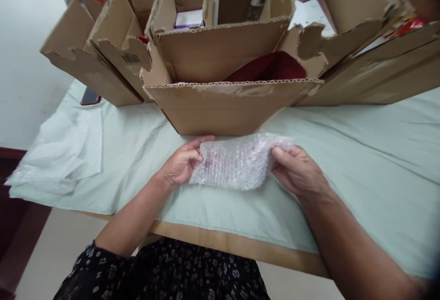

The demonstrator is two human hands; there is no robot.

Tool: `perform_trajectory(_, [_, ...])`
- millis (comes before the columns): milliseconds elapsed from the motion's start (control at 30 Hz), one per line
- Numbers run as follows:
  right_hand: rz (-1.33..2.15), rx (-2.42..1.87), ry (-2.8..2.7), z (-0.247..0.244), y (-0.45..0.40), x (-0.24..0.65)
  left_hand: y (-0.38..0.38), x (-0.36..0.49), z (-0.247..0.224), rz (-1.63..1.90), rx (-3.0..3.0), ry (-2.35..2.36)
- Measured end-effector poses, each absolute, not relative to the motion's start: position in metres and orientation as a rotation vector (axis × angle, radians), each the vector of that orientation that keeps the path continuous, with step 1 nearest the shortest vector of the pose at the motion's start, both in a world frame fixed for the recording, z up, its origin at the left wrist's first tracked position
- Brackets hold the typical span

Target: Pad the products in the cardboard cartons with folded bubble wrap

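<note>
The person's left hand (180,166) and right hand (299,170) grasp opposite ends of the bubble wrap (235,163) over the cloth (354,167), near the box (220,107); moving it level would likely need both together.

A cloth (364,153) covers the counter (233,241). On it, the front box (220,109) stands between left boxes (77,66) and right boxes (378,73). Before the front box, bubble wrap (233,162) spans the hands (182,162). Loose sheets (68,148) lie at the left, a phone (90,97) behind them, near the left boxes.
</note>
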State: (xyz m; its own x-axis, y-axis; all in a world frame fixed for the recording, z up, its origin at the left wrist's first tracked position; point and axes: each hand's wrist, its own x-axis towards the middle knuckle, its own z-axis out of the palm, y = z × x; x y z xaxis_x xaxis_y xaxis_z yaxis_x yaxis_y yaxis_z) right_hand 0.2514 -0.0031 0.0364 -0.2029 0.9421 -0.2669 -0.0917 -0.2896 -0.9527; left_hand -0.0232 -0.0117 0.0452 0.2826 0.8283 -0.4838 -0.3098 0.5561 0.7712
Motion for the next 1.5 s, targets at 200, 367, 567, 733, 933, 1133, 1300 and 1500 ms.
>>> perform_trajectory(200, [1.509, -1.444, -0.993, 0.038, 0.016, 0.267, 0.004, -0.035, 0.046, 0.848, 0.497, 0.937])
perform_trajectory(367, [1.626, -1.452, -0.904, 0.038, 0.016, 0.273, -0.003, -0.041, 0.051, 0.796, 0.691, 0.926])
perform_trajectory(567, [1.631, -1.52, -0.95, 0.043, 0.015, 0.277, -0.01, -0.03, 0.05, 0.754, 1.022, 1.225])
perform_trajectory(733, [1.311, -1.737, -1.388, 0.057, 0.017, 0.295, -0.007, -0.038, 0.053, 0.686, 1.096, 1.277])
perform_trajectory(933, [0.54, -1.608, -1.625, 0.065, 0.01, 0.299, -0.004, -0.041, 0.056, 0.694, 1.095, 1.312])
perform_trajectory(1133, [0.644, -1.015, -2.366, 0.06, -0.001, 0.276, -0.003, -0.036, 0.057, 0.763, 1.021, 1.314])
perform_trajectory(1300, [0.517, -1.043, -2.3, 0.042, -0.004, 0.258, -0.003, -0.036, 0.054, 0.76, 0.922, 1.324])
perform_trajectory(1500, [1.085, -1.194, -1.947, 0.063, -0.009, 0.265, -0.002, -0.04, 0.055, 0.737, 0.93, 1.315])
